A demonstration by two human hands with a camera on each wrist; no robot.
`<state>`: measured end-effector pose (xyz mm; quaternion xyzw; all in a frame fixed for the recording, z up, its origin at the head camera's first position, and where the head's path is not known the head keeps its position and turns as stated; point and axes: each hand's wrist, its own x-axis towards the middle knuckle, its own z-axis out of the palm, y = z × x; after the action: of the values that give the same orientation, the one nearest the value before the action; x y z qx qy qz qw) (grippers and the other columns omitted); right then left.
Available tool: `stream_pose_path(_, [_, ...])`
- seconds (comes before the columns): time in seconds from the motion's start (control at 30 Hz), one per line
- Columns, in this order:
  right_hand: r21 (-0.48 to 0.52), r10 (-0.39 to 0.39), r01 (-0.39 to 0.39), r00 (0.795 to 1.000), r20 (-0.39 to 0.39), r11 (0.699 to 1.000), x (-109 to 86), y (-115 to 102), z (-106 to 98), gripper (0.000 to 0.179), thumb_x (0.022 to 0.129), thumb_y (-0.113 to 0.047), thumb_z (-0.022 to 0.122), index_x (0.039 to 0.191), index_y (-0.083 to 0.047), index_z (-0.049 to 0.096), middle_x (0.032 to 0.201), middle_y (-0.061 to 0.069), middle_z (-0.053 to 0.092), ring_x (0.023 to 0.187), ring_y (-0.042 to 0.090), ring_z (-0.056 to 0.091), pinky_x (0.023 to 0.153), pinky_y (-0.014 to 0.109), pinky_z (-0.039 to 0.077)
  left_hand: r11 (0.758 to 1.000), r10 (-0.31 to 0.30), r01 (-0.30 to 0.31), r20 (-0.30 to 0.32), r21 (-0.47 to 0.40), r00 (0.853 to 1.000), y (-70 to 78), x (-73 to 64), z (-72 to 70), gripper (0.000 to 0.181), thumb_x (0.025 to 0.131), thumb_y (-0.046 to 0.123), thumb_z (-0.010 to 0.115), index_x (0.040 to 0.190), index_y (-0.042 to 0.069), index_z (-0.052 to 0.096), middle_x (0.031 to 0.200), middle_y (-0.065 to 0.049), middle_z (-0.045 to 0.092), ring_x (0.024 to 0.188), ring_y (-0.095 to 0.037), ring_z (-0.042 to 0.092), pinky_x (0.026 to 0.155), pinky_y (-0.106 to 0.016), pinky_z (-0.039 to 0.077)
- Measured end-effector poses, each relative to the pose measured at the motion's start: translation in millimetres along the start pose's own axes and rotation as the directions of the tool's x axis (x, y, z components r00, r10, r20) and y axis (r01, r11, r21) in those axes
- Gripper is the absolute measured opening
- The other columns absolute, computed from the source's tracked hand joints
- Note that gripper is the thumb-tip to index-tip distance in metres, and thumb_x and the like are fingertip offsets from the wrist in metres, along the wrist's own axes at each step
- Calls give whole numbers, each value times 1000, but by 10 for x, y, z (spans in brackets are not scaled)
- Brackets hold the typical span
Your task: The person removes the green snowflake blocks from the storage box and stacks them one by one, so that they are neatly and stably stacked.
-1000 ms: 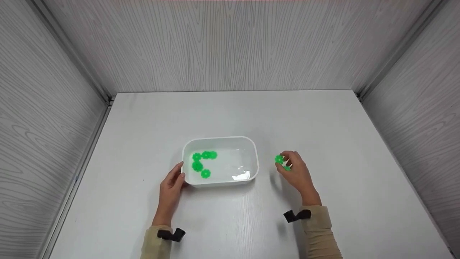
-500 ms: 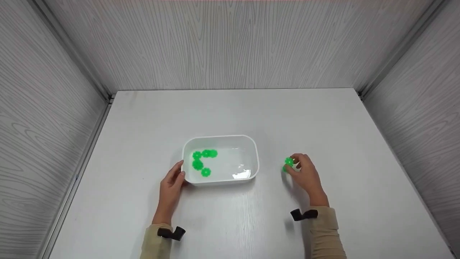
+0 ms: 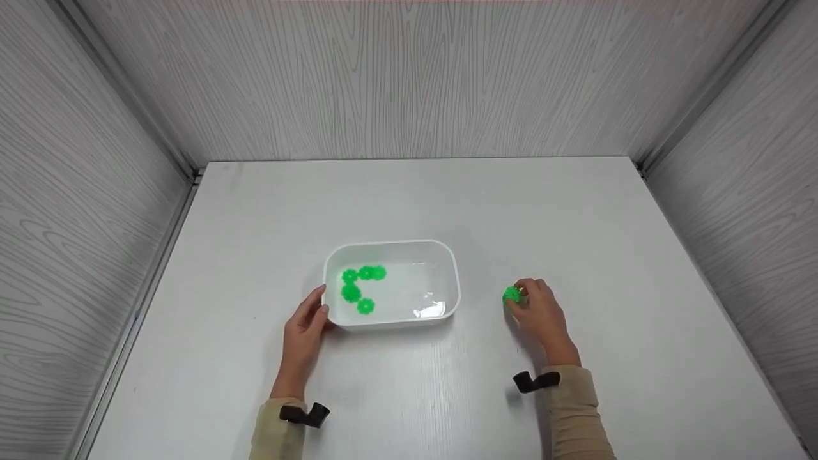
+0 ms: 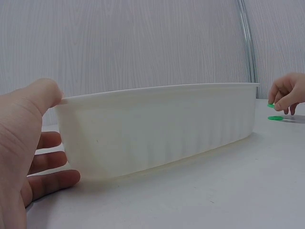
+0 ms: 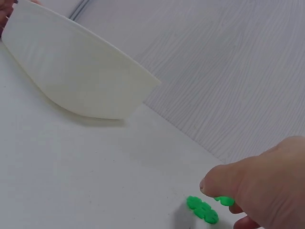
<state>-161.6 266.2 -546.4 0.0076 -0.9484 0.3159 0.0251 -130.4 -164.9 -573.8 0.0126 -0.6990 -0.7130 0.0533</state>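
A white rectangular plastic tub [image 3: 409, 300] stands on the table, with several green flower-shaped discs [image 3: 351, 292] lying toward its left end. My left hand [image 3: 302, 335] grips the tub's left front corner; the left wrist view shows the thumb at the rim and fingers along the outer wall [image 4: 157, 131]. To the right of the tub, my right hand [image 3: 542, 316] pinches a green flower-shaped disc [image 4: 270, 105] between thumb and fingers. Close beneath it, a second green disc [image 5: 202, 210] lies on the table. From the head view these two discs overlap.
The white table [image 3: 409, 204] runs back to a grey wood-grain panel [image 3: 409, 83]. Similar panels rise on the left [image 3: 83, 223] and the right [image 3: 741, 211]. Black straps [image 3: 305, 416] sit at both sleeve cuffs.
My right hand moves a little right and toward me, then lowers with its disc over the spot where the second disc lies. The left hand and the tub stay in place.
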Motion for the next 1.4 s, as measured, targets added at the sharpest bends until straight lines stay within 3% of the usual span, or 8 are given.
stream_pose_path(0.13, [-22,8,-8,1000,-7,1000,-2,-9,28,30,86,-20,63,110,-5,55,98,11,51,90,26,50,76,43,45,1000,9,-9,-7,14,1000,1,-7,-3,47,91,37,58,134,21,51,137,5,46,126,-10,40,91,-25,45])
stream_pose_path(0.33, [6,63,-63,998,21,998,-8,-6,45,30,88,-24,55,114,-9,54,106,6,49,99,24,48,86,44,43,1000,-6,7,-10,29,1000,1,-14,7,47,91,39,58,134,23,51,134,-1,50,112,-20,51,81,-27,50])
stream_pose_path(0.47, [17,60,-61,998,31,998,4,-5,34,31,89,-25,54,115,-8,54,109,8,49,102,25,48,89,46,43,999,0,1,-20,48,1000,5,-8,11,48,90,41,58,134,23,51,133,2,51,113,-16,50,83,-26,49])
stream_pose_path(0.73, [-8,42,-42,997,59,999,3,-21,22,29,89,-23,55,113,-6,54,108,10,49,100,26,46,87,45,44,997,9,-6,-34,79,999,12,-9,4,43,91,40,58,131,27,53,131,7,51,114,-11,49,85,-25,48])
stream_pose_path(1.13, [-45,40,-36,996,80,998,-20,-33,12,31,90,-25,55,114,-6,56,108,9,47,101,26,44,87,45,42,998,20,-18,-22,68,1000,14,-12,9,47,92,38,57,134,20,51,136,5,48,124,-10,43,91,-23,44])
stream_pose_path(1.4, [-8,30,-29,998,60,1000,-40,-10,-14,41,89,-27,58,123,-6,52,112,13,48,102,28,47,84,46,43,999,-11,12,-20,52,1000,9,-15,11,44,92,34,58,134,23,52,130,-1,52,105,-19,52,79,-29,50])
